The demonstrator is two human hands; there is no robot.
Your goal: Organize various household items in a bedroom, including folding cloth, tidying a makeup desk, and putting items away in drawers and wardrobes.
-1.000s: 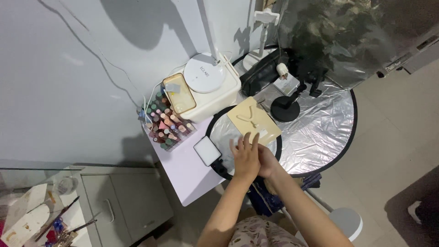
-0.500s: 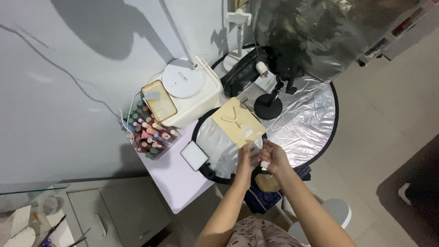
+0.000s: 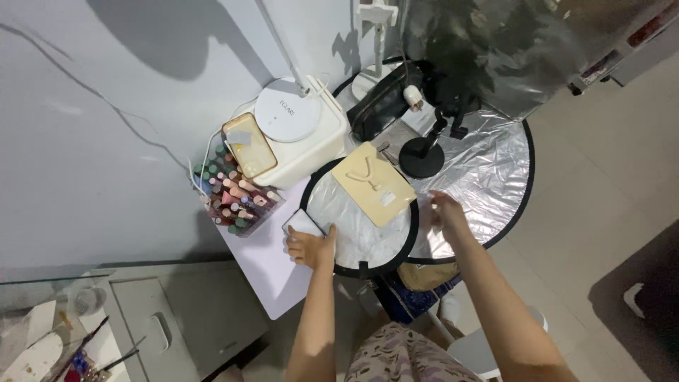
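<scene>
Pale wall backs a crowded small table, its near edge bare. At that edge the left hand curls on the white card beside the round reflector disc. Opposite, the right hand spreads open over the silver reflector, near the beige necklace board.

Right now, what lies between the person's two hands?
In the head view, the small round silver reflector with the tan necklace board on it lies between the left hand and right hand.

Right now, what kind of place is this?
Likely a small home setup for photographing products: silver reflector discs, a beige necklace display board, a rack of small coloured bottles and a small black stand.
</scene>
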